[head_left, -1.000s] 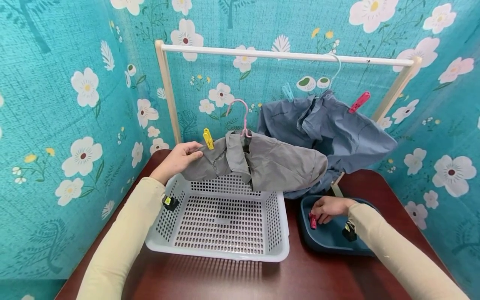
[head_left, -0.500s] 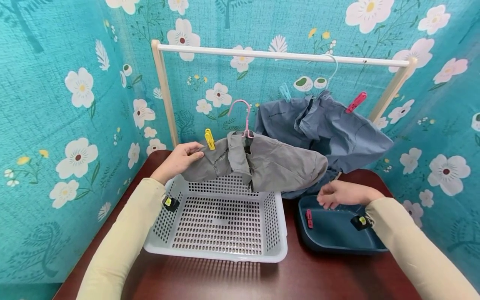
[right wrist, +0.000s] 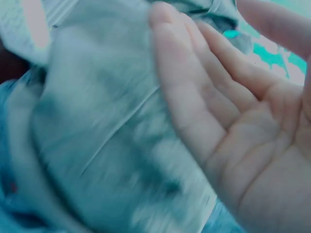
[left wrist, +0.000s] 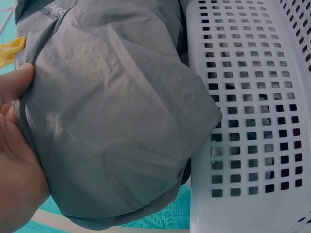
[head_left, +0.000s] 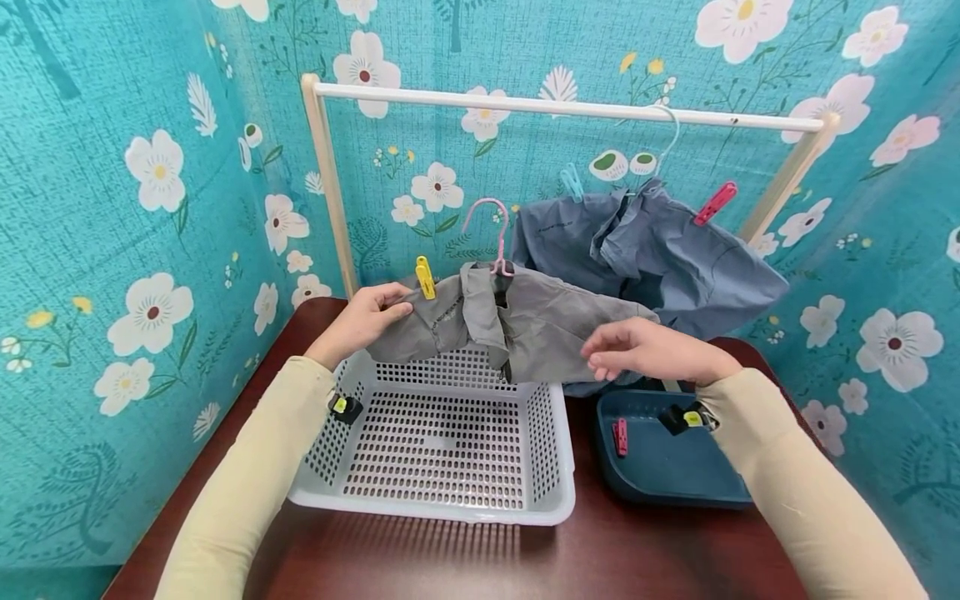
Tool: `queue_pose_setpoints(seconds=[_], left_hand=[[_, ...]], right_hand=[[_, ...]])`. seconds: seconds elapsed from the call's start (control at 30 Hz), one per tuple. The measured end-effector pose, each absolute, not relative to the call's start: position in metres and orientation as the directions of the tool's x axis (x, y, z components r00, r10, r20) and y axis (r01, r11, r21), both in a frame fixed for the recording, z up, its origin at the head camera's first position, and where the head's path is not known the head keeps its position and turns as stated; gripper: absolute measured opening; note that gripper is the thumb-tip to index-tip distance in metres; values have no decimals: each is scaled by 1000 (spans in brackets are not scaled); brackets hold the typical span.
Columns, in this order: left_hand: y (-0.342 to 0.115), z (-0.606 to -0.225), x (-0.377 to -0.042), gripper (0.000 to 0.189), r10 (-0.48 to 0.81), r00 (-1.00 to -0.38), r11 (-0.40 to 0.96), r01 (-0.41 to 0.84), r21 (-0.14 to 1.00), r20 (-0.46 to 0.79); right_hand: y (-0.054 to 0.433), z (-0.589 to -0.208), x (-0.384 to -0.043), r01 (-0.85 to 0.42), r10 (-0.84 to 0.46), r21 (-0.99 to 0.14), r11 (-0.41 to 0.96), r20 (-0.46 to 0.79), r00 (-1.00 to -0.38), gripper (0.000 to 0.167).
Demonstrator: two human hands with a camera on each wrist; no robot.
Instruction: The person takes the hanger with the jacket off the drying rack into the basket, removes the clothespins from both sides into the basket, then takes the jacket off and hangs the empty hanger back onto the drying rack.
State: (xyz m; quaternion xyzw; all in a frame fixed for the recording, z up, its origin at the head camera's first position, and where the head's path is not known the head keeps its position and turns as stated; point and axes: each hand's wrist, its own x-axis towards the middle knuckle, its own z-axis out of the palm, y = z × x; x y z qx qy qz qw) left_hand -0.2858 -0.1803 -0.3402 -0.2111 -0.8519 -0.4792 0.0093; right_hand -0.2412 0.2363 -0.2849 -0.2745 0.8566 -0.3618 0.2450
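Observation:
A grey collared garment (head_left: pixel 551 312) on a pink hanger (head_left: pixel 501 242) is held above the white basket. My left hand (head_left: pixel 360 323) pinches it at the left shoulder, thumb in front, beside a yellow clothespin (head_left: pixel 425 278) clipped there. In the left wrist view the grey cloth (left wrist: pixel 116 111) hangs down by the basket's side. My right hand (head_left: pixel 651 348) is over the garment's right sleeve end. Nothing lies in its palm (right wrist: pixel 262 145) in the right wrist view, and its fingers are loosely bent. Whether the fingertips touch the cloth I cannot tell.
The white perforated basket (head_left: pixel 431 510) stands on the dark red table (head_left: pixel 420 567). Right of it, a dark blue tray (head_left: pixel 675 492) contains a red clothespin (head_left: pixel 620 437). Behind, a blue garment (head_left: pixel 690 258) with clothespins hangs from the rack's white bar (head_left: pixel 480 102).
My right hand has left the red clothespin in the tray, risen, and come left to the grey garment's right side. My left hand keeps its hold on the cloth.

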Motion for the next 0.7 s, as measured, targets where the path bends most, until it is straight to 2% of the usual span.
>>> queue_pose_setpoints(seconds=[0.2,0.37,0.53,0.7], left_hand=[[-177,-340,-284,23,353,-910,449,367,815,216],[-178,-339,-281,22,347,-911,441,367,819,221],[-177,-341,-282,20,349,-912,441,364,820,217],[-177,-343,-282,18,335,-913,454,372,809,232]], right_hand=[[203,-275,-243,-328,-605,-810,487,-41,-795,37],[170,-268,-245,-357,-605,-864,354,79,-792,36],[148,-263,-248,-355,-605,-888,294,114,-788,34],[130,-259,-251,-347,-603,-904,252,134,-787,38]])
